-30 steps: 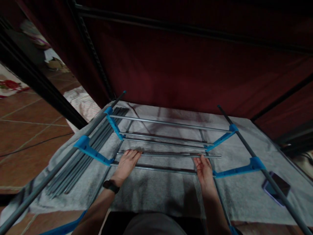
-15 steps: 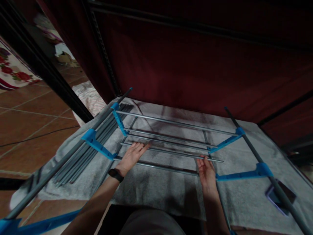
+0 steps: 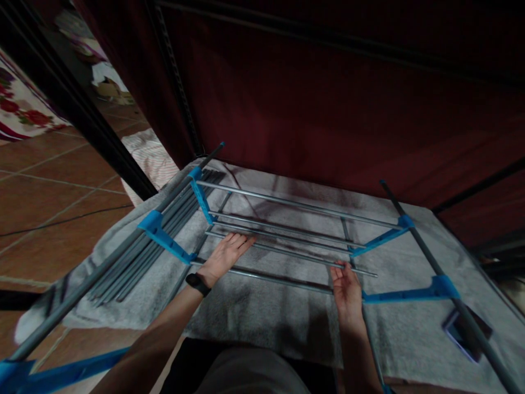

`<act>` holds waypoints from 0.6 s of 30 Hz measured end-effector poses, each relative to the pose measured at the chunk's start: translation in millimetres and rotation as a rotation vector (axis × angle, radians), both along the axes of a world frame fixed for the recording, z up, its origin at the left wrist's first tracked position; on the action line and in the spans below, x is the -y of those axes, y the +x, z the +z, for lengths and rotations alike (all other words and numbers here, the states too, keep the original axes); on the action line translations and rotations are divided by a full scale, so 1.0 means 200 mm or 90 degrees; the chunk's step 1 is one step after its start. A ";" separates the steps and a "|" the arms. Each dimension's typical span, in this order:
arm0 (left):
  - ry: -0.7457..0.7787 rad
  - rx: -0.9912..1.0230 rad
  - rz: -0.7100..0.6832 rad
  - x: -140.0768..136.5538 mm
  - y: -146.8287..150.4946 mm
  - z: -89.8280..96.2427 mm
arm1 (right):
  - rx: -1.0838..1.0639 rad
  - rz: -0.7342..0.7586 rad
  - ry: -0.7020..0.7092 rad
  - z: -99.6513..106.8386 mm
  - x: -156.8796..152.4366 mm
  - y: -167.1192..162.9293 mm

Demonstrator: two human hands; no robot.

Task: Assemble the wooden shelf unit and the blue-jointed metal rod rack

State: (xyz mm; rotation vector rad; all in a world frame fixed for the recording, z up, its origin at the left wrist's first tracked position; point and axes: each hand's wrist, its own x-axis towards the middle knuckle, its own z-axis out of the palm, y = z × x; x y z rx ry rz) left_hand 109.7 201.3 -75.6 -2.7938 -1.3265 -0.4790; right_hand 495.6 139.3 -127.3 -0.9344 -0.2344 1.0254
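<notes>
A thin grey metal tube point(image 3: 295, 254) lies across the frame of a rack with blue plastic brackets, its right end sticking out past my right hand. My left hand point(image 3: 228, 254), with a black band on the wrist, is on the tube near its left end, fingers curled over it. My right hand point(image 3: 345, 287) pinches the tube near its right end from the near side. Fixed crossbars run between the left bracket point(image 3: 166, 241) and the right bracket point(image 3: 410, 290), and farther back between another left bracket point(image 3: 200, 196) and right bracket point(image 3: 381, 238).
A bundle of grey tubes point(image 3: 143, 257) lies at the left on the grey blanket point(image 3: 262, 323). A phone point(image 3: 465, 331) rests at the right, partly behind a side pole point(image 3: 479, 334). A dark red curtain point(image 3: 307, 126) hangs behind, and a black post point(image 3: 90, 120) stands at the left.
The tube's left end and my left hand have shifted slightly away from me, toward the rear crossbars. My right hand keeps nearly the same place. The view has tilted a little.
</notes>
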 end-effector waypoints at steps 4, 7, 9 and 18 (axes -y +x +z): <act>0.000 0.013 -0.014 -0.01 0.00 0.00 | 0.000 0.012 0.011 0.00 0.01 0.00; 0.006 0.012 -0.016 -0.02 0.01 0.01 | 0.013 0.004 0.002 0.00 0.01 0.00; 0.016 -0.007 -0.018 -0.02 0.01 0.01 | 0.023 -0.007 -0.006 0.00 0.01 -0.01; 0.038 -0.026 -0.026 -0.01 0.01 0.01 | 0.005 -0.028 -0.015 0.01 0.01 -0.02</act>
